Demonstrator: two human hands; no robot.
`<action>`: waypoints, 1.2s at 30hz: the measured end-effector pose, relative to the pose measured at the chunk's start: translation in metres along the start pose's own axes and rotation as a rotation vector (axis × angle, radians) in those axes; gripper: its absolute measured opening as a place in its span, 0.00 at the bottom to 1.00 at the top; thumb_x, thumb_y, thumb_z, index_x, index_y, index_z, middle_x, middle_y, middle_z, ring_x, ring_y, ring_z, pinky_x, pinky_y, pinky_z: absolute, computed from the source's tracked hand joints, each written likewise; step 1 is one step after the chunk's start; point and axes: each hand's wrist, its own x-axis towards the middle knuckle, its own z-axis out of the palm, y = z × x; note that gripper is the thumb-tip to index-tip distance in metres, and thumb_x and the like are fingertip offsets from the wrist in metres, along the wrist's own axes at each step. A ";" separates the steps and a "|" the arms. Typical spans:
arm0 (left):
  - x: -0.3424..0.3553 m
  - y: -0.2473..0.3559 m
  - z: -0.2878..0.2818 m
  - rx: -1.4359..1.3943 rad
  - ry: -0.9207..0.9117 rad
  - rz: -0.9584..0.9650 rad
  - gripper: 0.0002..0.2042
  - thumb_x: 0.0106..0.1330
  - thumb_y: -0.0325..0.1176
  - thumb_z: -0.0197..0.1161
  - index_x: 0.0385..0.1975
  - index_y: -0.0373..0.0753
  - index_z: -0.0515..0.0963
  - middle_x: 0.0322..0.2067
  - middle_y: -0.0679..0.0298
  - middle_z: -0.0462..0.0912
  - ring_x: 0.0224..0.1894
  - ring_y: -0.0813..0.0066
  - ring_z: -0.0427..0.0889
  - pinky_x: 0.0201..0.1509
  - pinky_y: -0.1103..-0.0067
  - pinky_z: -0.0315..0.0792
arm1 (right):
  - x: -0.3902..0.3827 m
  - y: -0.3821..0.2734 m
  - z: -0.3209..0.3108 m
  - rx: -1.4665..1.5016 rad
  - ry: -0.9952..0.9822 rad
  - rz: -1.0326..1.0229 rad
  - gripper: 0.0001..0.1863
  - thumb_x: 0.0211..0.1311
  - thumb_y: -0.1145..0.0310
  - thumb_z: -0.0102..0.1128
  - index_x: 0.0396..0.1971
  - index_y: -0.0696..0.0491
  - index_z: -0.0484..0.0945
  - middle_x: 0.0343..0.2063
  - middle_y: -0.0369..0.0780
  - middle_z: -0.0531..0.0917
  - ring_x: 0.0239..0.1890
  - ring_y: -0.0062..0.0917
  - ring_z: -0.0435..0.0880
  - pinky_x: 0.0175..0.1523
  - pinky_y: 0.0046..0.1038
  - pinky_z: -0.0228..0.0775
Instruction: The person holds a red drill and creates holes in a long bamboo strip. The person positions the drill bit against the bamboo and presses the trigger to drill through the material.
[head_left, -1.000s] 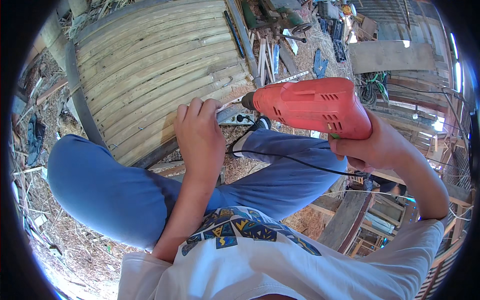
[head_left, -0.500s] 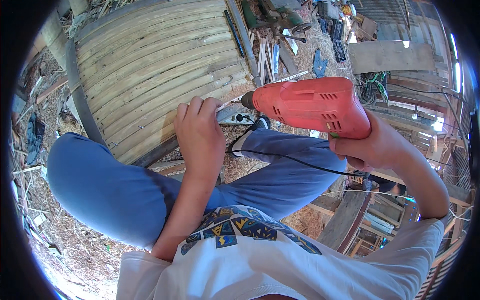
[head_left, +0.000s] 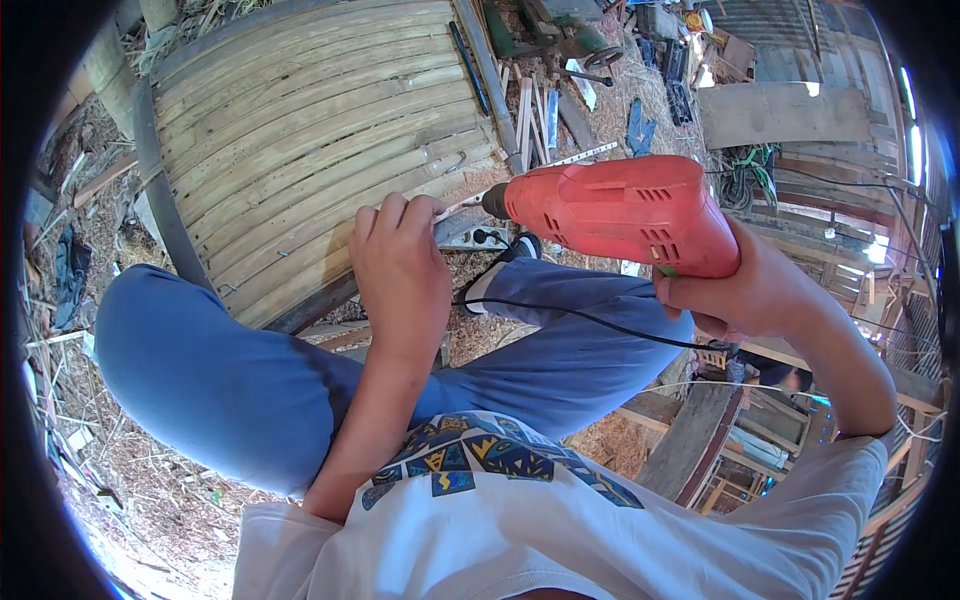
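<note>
My right hand (head_left: 735,295) is wrapped round the handle of a red electric drill (head_left: 620,212), which lies level with its dark chuck (head_left: 496,201) pointing left. My left hand (head_left: 400,245) is closed, knuckles up, at the near right edge of the slatted wooden bench (head_left: 310,130). From its fingertips a thin pale strip (head_left: 463,206) with dark spots runs toward the chuck. A similar spotted length (head_left: 588,153) shows past the drill; it seems to be the same strip, its middle hidden behind the tool. The drill's bit tip cannot be made out.
A black cord (head_left: 590,318) loops across my right trouser leg. A white power strip (head_left: 465,240) with a black plug sits below the bench edge. A dark thin rod (head_left: 468,68) lies on the bench; two bent nails (head_left: 283,254) are nearer. Wood offcuts (head_left: 535,120) lie beyond.
</note>
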 end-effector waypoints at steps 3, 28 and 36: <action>0.000 -0.002 0.001 0.001 0.000 0.003 0.09 0.67 0.18 0.69 0.42 0.40 0.86 0.38 0.58 0.83 0.43 0.49 0.78 0.50 0.58 0.73 | 0.000 -0.002 0.000 -0.007 0.000 -0.005 0.23 0.67 0.60 0.78 0.49 0.59 0.78 0.28 0.34 0.91 0.20 0.17 0.82 0.25 0.26 0.71; 0.000 0.001 0.001 0.001 0.014 0.010 0.09 0.67 0.18 0.69 0.42 0.40 0.85 0.38 0.57 0.83 0.42 0.49 0.78 0.49 0.58 0.73 | 0.000 0.001 0.002 0.010 0.008 0.017 0.25 0.65 0.61 0.81 0.51 0.59 0.78 0.28 0.35 0.89 0.21 0.17 0.83 0.25 0.27 0.73; 0.000 0.000 0.001 0.000 0.012 0.013 0.09 0.67 0.18 0.69 0.42 0.40 0.86 0.38 0.57 0.83 0.43 0.49 0.78 0.49 0.58 0.73 | 0.000 0.004 0.002 -0.033 0.038 0.032 0.26 0.64 0.59 0.81 0.53 0.59 0.79 0.27 0.36 0.89 0.22 0.19 0.85 0.26 0.28 0.74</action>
